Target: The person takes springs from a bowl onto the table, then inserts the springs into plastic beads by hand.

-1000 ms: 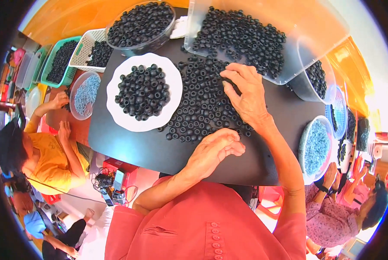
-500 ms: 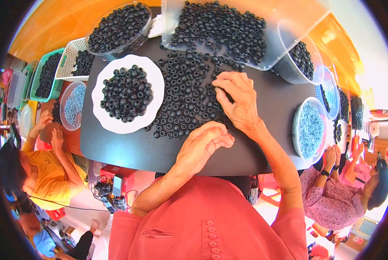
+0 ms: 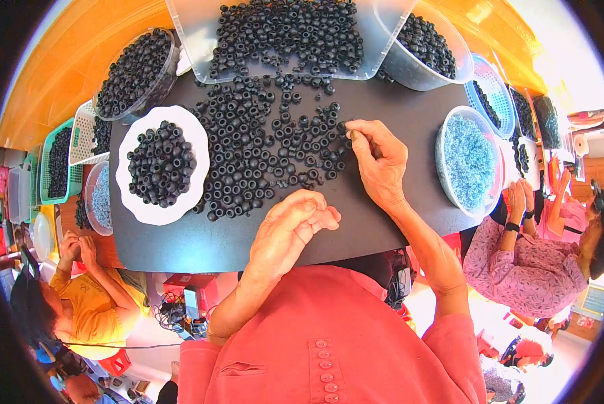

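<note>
1. Beads (image 3: 261,151): black, ring-shaped, spread loose over the dark board (image 3: 201,239) in front of you, thickest left of centre and thinning toward your right hand.
2. Your right hand (image 3: 380,161) rests on the board at the right edge of the spread. Thumb and forefinger are pinched together at a bead by the edge of the pile, the other fingers curled loosely. Whether the bead is lifted off the board, you cannot tell.
3. Your left hand (image 3: 292,229) hangs over the near edge of the board, fingers bent inward in a loose half-closed cup. What it holds, if anything, is hidden.
4. White bowl (image 3: 135,202) sits on the board to the left, touching the spread, part-filled with the same black beads.
5. Clear tub (image 3: 187,27) at the far edge, full of black beads; a round clear bowl (image 3: 170,77) of them just left of it.
6. Bowl of pale blue beads (image 3: 469,161) stands right of your right hand.
7. Other people sit on both sides, a yellow sleeve (image 3: 96,303) left, a patterned pink top (image 3: 511,269) right.
</note>
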Demonstrator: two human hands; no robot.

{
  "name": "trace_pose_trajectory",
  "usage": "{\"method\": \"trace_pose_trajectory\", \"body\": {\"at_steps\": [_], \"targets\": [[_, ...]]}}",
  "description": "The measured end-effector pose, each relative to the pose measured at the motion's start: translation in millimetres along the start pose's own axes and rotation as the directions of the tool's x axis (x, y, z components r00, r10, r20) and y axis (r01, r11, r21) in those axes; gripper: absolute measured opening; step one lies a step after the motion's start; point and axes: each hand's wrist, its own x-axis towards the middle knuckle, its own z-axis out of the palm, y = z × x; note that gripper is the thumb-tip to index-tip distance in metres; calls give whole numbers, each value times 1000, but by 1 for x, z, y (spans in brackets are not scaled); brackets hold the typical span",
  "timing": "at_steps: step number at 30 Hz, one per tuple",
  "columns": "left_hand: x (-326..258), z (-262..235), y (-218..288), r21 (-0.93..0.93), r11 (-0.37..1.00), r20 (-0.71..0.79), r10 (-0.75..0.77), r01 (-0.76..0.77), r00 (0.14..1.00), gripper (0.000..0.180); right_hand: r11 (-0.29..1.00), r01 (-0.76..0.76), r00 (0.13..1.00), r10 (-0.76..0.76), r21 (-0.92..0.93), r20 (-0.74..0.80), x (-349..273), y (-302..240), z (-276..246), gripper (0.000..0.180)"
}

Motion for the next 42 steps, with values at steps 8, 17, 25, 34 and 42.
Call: {"method": "trace_pose_trajectory", "body": {"at_steps": [8, 17, 25, 34, 42], "targets": [[6, -7, 3, -35, 997, -26, 73, -74, 997, 25, 902, 377, 914, -325, -210, 243, -2, -8, 6, 18], [7, -5, 0, 105, 987, -61, 132, -126, 989, 23, 915, 370, 929, -363, -162, 69, -3, -6, 1, 19], [5, -1, -3, 231, 957, -68, 195, -175, 978, 20, 910, 397, 918, -390, -121, 76, -6, -5, 1, 18], [5, -1, -2, 214, 962, -63, 186, -169, 980, 19, 908, 404, 914, -397, -113, 79, -6, -7, 1, 18], [6, -2, -3, 221, 956, -21, 204, -195, 979, 16, 919, 385, 919, -374, -85, 123, -5, -3, 3, 16]]}}
